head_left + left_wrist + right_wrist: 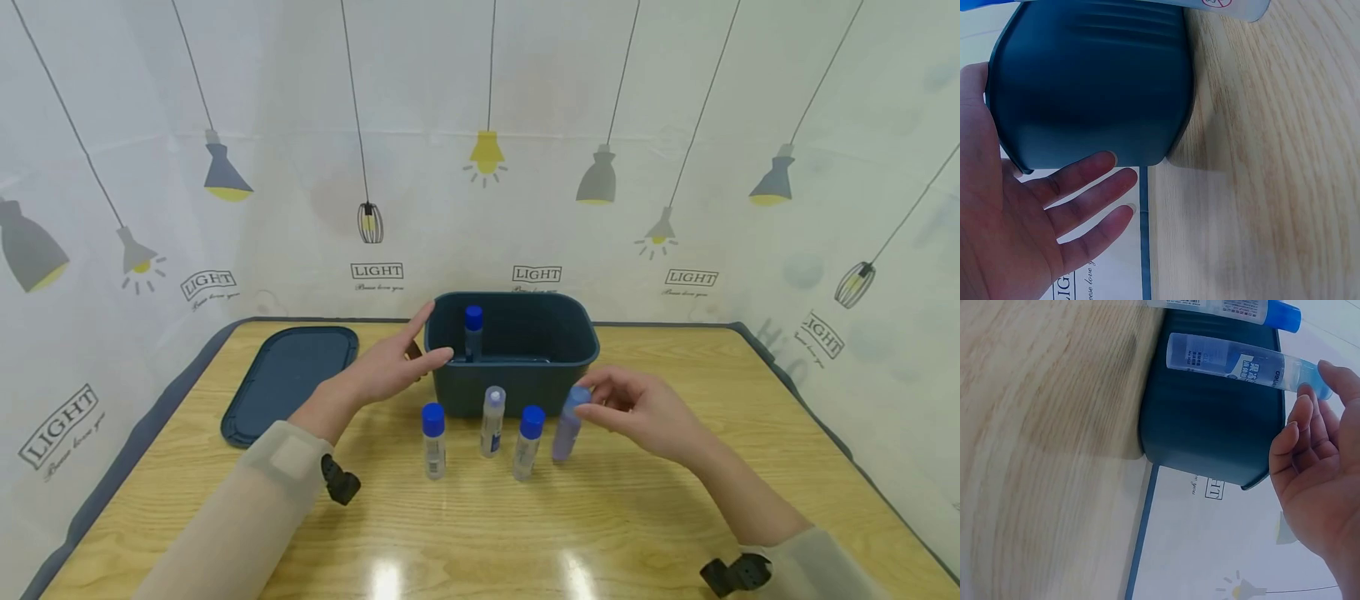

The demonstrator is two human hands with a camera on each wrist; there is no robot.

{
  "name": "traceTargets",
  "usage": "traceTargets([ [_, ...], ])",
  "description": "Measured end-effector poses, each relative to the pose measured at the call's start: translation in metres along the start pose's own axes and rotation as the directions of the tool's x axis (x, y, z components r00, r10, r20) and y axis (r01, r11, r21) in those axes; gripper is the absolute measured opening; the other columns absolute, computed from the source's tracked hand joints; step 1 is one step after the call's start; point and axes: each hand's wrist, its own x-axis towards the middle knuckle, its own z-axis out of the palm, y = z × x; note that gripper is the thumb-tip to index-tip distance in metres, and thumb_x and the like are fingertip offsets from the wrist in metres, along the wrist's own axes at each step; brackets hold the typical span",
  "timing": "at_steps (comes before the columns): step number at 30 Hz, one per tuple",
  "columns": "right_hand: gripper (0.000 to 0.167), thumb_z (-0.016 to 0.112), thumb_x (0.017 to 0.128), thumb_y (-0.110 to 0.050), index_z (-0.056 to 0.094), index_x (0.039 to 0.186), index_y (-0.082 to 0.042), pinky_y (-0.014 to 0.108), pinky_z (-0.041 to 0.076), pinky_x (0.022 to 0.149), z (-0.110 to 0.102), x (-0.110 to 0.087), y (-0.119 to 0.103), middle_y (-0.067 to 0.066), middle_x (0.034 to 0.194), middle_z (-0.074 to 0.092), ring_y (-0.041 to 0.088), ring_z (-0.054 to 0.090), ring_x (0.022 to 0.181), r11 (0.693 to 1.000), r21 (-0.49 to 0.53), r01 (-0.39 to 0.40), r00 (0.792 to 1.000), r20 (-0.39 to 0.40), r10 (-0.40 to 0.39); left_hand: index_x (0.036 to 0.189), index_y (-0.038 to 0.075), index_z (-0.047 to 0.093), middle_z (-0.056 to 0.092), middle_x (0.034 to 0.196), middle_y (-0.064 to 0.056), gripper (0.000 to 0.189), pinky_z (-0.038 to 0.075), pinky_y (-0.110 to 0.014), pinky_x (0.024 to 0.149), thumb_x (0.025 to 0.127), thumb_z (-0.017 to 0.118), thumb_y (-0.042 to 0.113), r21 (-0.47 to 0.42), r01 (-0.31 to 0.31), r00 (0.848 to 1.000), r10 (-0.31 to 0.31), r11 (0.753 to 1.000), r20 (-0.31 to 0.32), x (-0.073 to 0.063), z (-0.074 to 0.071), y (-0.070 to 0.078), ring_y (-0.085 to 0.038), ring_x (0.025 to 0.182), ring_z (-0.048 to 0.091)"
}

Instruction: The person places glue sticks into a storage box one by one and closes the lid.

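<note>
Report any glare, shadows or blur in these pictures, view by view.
Head view: two bright glare spots on the near part of the wooden table, and the rightmost bottle looks hazier than its neighbours; left wrist view: a soft shadow on the wood beside the dark bin; right wrist view: another soft shadow beside the bin, with the larger label print fairly sharp.

Head view: from up high, mid, facing fwd & down, wide; gets whole bin (525,382), most of table (480,525), backdrop (420,100). L wrist view: v. close, rolled sideways, past L hand (1016,219) to bin's L end. R wrist view: also close, rolled opp. way, past R hand (1325,462) to bin's R end. Both share bin, table, backdrop w/ head.
</note>
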Motion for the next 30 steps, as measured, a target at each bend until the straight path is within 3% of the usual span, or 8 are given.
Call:
traceTargets([
  [9, 0.018, 0.08, 0.102, -0.017, 0.077, 0.12, -0.017, 0.028, 0.046, 0.058, -0.008, -0.009, -0.017, 0.0, 0.086, 0.067, 0.016, 0.057, 0.067, 0.997, -0.024, 0.074, 0.996, -0.044, -0.075, 0.173, 0.052, -0.006, 0.071, 0.13, -0.017, 0.099, 0.057, -0.051, 0.095, 0.1, 0.053, 0.083, -0.004, 0.0, 1.0, 0.0, 1.0, 0.008, 0.0, 0.0, 0.001, -0.036, 0.115, 0.071],
  [17, 0.025, 0.081, 0.1, -0.007, 0.075, 0.122, -0.018, 0.031, 0.044, 0.053, -0.015, -0.014, -0.031, -0.002, 0.077, 0.06, 0.017, 0.055, 0.061, 0.985, -0.044, 0.169, 0.972, -0.159, -0.174, 0.173, 0.053, -0.007, 0.071, 0.131, -0.018, 0.099, 0.057, -0.051, 0.095, 0.1, 0.053, 0.083, -0.009, -0.007, 1.0, 0.007, 1.0, 0.014, 0.001, 0.0, -0.001, -0.035, 0.114, 0.071],
  [25, 0.032, 0.077, 0.098, 0.004, 0.075, 0.127, -0.01, 0.033, 0.036, 0.048, -0.025, -0.012, -0.05, -0.005, 0.072, 0.057, 0.014, 0.048, 0.058, 0.964, -0.012, 0.267, 0.927, -0.268, -0.26, 0.173, 0.053, -0.008, 0.071, 0.131, -0.018, 0.099, 0.056, -0.052, 0.096, 0.101, 0.053, 0.083, -0.018, -0.004, 1.0, 0.004, 1.0, 0.018, 0.001, 0.001, 0.0, -0.035, 0.115, 0.071],
  [30, 0.032, 0.073, 0.098, 0.011, 0.074, 0.127, -0.002, 0.027, 0.045, 0.056, -0.032, 0.0, -0.063, -0.004, 0.082, 0.067, 0.012, 0.057, 0.064, 0.936, 0.043, 0.348, 0.893, -0.318, -0.317, 0.172, 0.054, -0.008, 0.071, 0.132, -0.016, 0.098, 0.056, -0.053, 0.099, 0.1, 0.053, 0.083, -0.024, -0.001, 1.0, 0.001, 1.0, 0.013, 0.0, 0.0, 0.0, -0.034, 0.115, 0.071],
])
